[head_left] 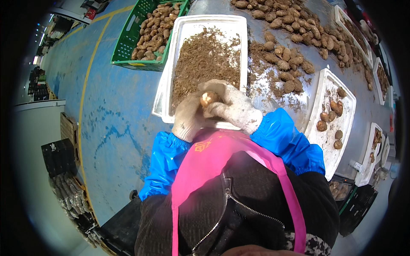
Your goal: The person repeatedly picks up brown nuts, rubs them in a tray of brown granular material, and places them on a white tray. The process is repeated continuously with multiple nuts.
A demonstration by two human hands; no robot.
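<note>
Both my hands wear dirty white knit gloves and meet over the near end of a white tray [243,47]. A small brown taro [209,98], pale on its upper face, sits between them. My left hand [188,116] is closed against its left side, while my right hand [234,106] wraps over it from the right and behind. Whether a tool is in either hand is hidden by the gloves. Brown fibrous scraps [204,59] cover much of the tray floor under and beyond my hands.
A green crate [126,47] of taros stands at the far left. Heaped taros [294,21] lie on the metal table [307,53] at the far right. Another white tray [349,102] with a few taros lies to the right. Stacked goods [68,194] sit at the left.
</note>
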